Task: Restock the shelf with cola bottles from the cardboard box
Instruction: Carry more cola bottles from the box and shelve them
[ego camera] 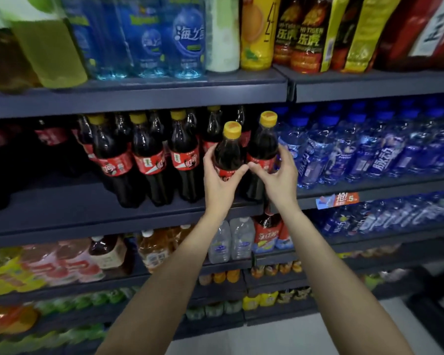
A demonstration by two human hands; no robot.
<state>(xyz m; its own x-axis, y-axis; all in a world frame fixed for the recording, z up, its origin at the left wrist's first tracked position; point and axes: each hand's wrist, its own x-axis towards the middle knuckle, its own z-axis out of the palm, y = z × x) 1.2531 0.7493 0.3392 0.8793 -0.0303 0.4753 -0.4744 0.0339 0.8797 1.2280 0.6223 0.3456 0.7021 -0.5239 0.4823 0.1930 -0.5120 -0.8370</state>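
left hand (219, 181) grips cola bottle (228, 152) | right hand (277, 175) grips neighbour bottle (263, 149) | blue bottles (344, 155) beside

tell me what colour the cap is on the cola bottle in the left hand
Yellow-orange, on the cola bottle held by the left hand; clearest in the head view.

One head-worn wide-angle view, facing forward and slightly down at the dark shelf (128, 213) from arm's reach; upper tiers curve at the frame's top; lower tiers and pale floor (280, 336) fill the bottom.
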